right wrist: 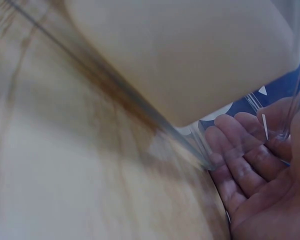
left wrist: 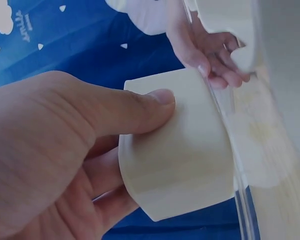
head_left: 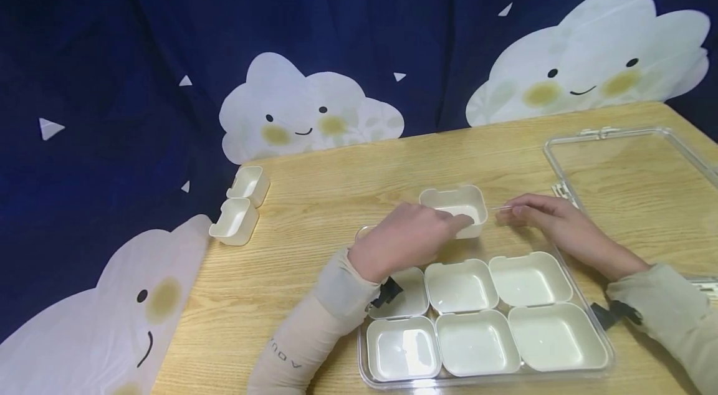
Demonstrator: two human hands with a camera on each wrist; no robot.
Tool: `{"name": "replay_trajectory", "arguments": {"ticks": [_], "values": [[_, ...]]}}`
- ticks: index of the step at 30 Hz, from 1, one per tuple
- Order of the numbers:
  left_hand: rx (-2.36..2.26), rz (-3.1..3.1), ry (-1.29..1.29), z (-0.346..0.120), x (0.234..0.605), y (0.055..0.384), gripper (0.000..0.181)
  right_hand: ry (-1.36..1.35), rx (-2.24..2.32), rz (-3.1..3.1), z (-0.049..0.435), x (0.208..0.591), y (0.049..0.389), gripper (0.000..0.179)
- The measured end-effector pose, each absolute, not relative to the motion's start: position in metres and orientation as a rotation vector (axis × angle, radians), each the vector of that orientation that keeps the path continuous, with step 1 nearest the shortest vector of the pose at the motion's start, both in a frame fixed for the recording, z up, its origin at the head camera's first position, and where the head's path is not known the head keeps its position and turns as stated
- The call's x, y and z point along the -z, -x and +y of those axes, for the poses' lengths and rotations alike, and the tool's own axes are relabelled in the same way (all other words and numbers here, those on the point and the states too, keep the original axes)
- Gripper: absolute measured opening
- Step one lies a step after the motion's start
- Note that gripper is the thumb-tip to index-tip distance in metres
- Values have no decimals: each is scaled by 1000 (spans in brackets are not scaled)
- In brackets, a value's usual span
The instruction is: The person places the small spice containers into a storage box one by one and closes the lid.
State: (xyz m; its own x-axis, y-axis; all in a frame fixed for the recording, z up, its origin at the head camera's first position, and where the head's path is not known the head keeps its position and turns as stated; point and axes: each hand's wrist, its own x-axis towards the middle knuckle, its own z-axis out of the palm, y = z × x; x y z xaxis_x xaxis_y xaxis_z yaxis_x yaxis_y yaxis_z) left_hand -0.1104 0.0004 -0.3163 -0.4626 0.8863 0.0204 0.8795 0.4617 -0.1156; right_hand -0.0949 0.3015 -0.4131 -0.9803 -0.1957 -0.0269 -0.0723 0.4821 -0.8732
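My left hand (head_left: pixel 406 236) holds a small cream plastic bin (head_left: pixel 473 195) above the back part of a clear storage box. Its thumb (left wrist: pixel 157 102) lies on one side of the bin (left wrist: pixel 190 150), with other fingers behind. My right hand (head_left: pixel 544 220) is at the back right corner of the clear box (head_left: pixel 601 339), thumb and index finger pinching its rim. Through the transparent wall in the right wrist view, the right hand's other fingers (right wrist: pixel 245 170) show loosely bent. Several cream bins (head_left: pixel 462 286) sit in two rows inside the box, one partly covered by my left wrist.
Two smaller cream bins (head_left: pixel 234 220) stand together at the table's left edge. A clear lid (head_left: pixel 552 164) with white clips lies on the right. Behind the wooden table (head_left: pixel 314 195) hangs a dark blue curtain (head_left: pixel 168 21) printed with clouds.
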Motion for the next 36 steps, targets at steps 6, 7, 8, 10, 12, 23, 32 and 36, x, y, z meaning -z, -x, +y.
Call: {"name": "replay_trajectory", "arguments": {"ticks": [6, 7, 8, 10, 12, 23, 32, 36], "values": [[-224, -2598, 1620, 6, 319, 104, 19, 239, 1493, 2602, 300, 414, 94, 36], [-236, -2602, 1627, 7, 319, 103, 17, 235, 1490, 2609, 300, 414, 94, 35], [-241, -2608, 1634, 8, 318, 101, 16, 240, 1483, 2618, 301, 415, 94, 35], [-231, -2620, 1644, 10, 317, 99, 15, 245, 1483, 2630, 301, 415, 94, 35], [-221, -2620, 1647, 11, 316, 98, 16, 260, 1495, 2639, 300, 414, 94, 34], [-310, -2590, 1721, 24, 315, 97, 27, 252, 1497, 2641, 301, 412, 98, 34], [-379, -2554, 1762, 34, 330, 98, 25, 217, 1462, 2633, 304, 415, 96, 34], [-368, -2569, 1792, 37, 332, 100, 23, 219, 1477, 2614, 305, 413, 95, 35]]}}
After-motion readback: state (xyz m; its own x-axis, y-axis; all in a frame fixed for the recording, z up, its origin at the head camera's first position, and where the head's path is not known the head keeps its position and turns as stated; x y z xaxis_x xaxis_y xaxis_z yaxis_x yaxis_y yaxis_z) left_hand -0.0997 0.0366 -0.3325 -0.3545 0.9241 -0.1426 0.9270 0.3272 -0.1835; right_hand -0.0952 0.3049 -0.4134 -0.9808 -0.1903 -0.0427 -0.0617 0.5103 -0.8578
